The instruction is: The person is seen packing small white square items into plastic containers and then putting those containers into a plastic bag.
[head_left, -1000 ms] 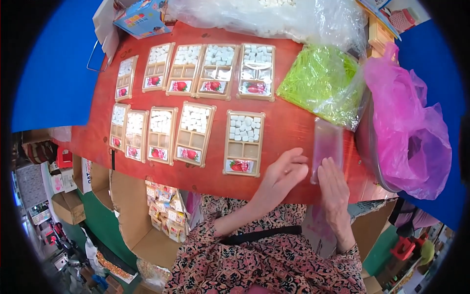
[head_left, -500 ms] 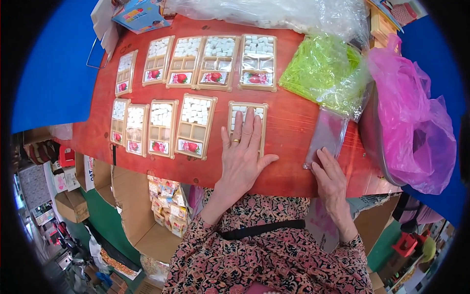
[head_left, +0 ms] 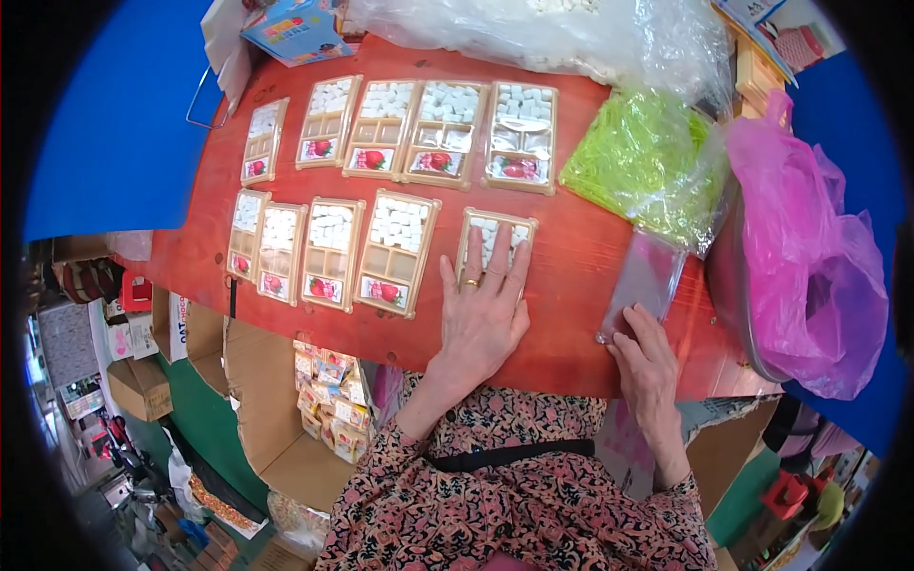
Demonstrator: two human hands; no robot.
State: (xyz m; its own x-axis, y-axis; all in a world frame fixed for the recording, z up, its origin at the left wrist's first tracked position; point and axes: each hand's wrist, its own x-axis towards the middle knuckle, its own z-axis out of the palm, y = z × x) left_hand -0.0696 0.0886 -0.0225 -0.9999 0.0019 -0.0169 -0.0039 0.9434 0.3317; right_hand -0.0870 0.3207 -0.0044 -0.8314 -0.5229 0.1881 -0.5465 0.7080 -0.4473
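Observation:
My left hand lies flat, fingers spread, over a beige plastic tray at the front of the red table. White cubes show in its far part; the near part is hidden under my palm. My right hand touches the near end of a flat stack of clear plastic covers or bags, its fingers stretched out. Further left stand several similar trays in two rows, each with white cubes at the far end, empty compartments, and a packet with a strawberry picture.
A clear bag of bright green shreds lies beyond the covers. A pink plastic bag hangs over a container on the right. Large clear plastic covers the back. Below the table's front edge, an open cardboard box holds small packets.
The view has shifted slightly, moving the table right and down in the picture. My left thumb has drawn in toward the palm. Both hands keep to the same tray and plastic stack.

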